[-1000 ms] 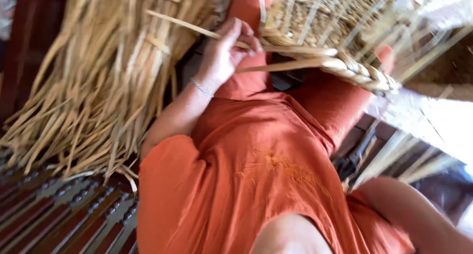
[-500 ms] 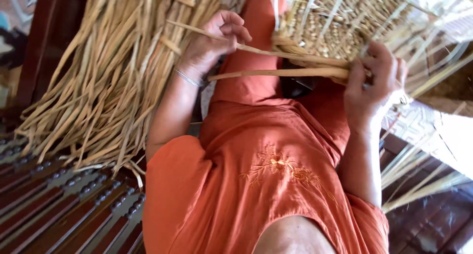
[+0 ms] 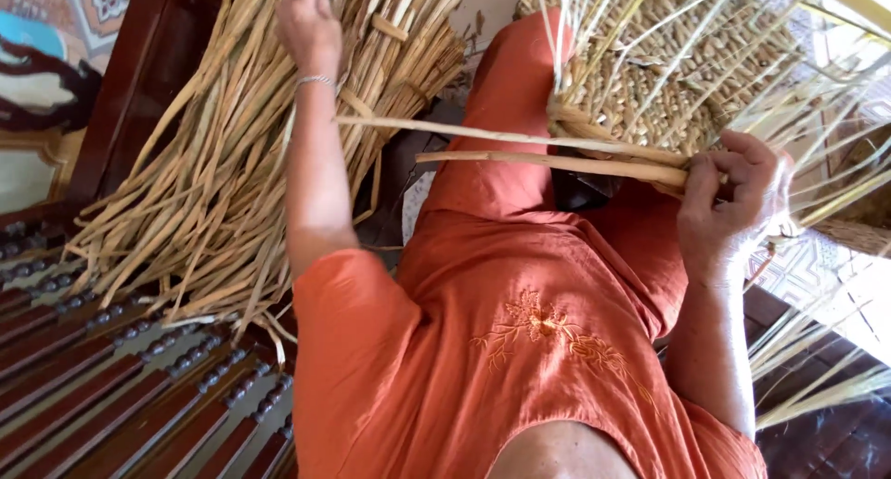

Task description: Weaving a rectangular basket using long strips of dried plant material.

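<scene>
My left hand (image 3: 311,29) reaches out into a big loose pile of dried reed strands (image 3: 213,182) and its fingers are curled around a strand at the pile's far end. A thin bracelet circles that wrist. My right hand (image 3: 729,205) grips the ends of two long flat strands (image 3: 557,154) that stick out leftward from a half-woven reed basket (image 3: 668,71). The basket rests on my lap over orange trousers, with many loose uprights fanning out from its rim.
A dark wooden bench with beaded slats (image 3: 111,377) runs under the pile at lower left. More loose reeds (image 3: 817,368) spread out at lower right. Patterned floor tiles (image 3: 56,33) show at top left.
My left hand has let go of the strands by the basket and moved out to the reed pile. My right hand came into view and took hold of the strands at the basket.
</scene>
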